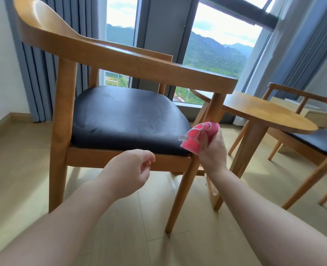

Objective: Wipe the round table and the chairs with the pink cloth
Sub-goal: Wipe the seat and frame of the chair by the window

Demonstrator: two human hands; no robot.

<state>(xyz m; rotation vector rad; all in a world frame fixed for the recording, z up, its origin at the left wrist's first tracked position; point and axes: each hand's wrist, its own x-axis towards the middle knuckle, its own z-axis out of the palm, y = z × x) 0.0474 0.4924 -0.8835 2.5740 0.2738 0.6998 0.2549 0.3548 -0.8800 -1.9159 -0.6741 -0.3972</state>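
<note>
Near chair (109, 77): it is filling the view from 9 to 12 o'clock, side-on to the person, so its front leg and seat edge are facing the cloth hand.
Round table (270, 114): it is standing at 3 o'clock, just behind the near chair's armrest; that armrest is overlapping its near rim in this view.
Far chair (312, 139): it is sitting beyond the table at 3 to 4 o'clock, partly tucked under the top, so the table is likely standing in the way of reaching it from here.
Black seat (126, 120): it is lying at centre, with faint streaks showing.
Right hand (213, 148): it is clutching the cloth in a bunch at 4 o'clock of the seat, apparently working on the front leg.
Left hand (130, 169): it is hanging loosely curled at 6 o'clock below the seat rail, grasping nothing.
Pink cloth (197, 135): it is being pressed at the seat's front corner, against the leg.
</note>
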